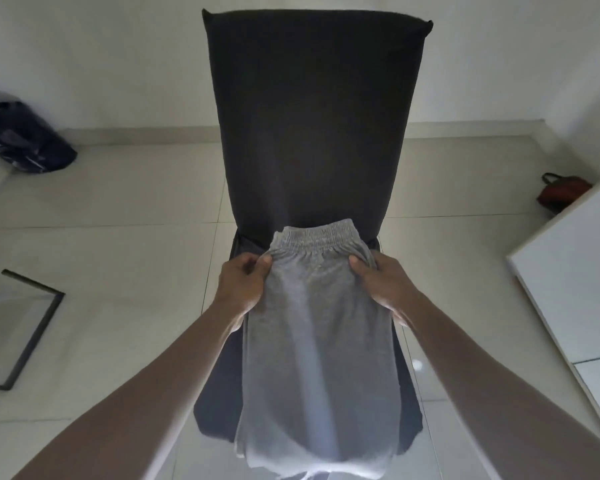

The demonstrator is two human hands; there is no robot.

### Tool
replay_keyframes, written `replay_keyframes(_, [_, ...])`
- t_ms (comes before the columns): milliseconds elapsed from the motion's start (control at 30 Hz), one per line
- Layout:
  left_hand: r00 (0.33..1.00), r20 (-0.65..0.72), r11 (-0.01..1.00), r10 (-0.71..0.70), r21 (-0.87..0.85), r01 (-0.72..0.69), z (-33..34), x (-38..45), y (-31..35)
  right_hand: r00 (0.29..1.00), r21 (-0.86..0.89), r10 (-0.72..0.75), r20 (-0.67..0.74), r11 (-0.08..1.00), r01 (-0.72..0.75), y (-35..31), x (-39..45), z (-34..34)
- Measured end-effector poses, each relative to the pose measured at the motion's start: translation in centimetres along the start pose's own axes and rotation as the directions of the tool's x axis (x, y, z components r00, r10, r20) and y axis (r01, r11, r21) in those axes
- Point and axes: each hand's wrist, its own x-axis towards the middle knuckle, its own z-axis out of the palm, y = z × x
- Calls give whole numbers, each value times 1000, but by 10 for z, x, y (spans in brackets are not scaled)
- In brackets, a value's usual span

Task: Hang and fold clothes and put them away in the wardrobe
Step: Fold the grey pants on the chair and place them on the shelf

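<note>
A pair of grey shorts (317,344) with an elastic waistband lies lengthwise on the seat of a dark fabric-covered chair (312,116), waistband toward the chair back and hem hanging off the near edge. My left hand (243,285) pinches the left side of the shorts just below the waistband. On the right side, at the same height, my right hand (381,285) grips the cloth. Both forearms reach in from the bottom of the view.
A dark plastic bag (21,140) lies on the tiled floor at far left. A black metal frame (32,327) stands at left. A red-brown handbag (561,192) sits at right behind a white surface (575,282).
</note>
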Motion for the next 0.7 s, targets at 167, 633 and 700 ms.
replay_keyframes(167, [999, -37, 999, 10, 50, -8, 30, 55, -24, 996, -112, -17, -87, 994, 7, 25, 60, 14])
replay_keyframes(633, [993, -107, 966, 56, 259, -26, 63, 91, -86, 977, -263, -47, -207, 965, -10, 83, 98, 41])
replay_keyframes(700, [988, -131, 958, 85, 281, -45, 55, 71, -89, 974, -297, -36, -222, 954, -33, 83, 85, 37])
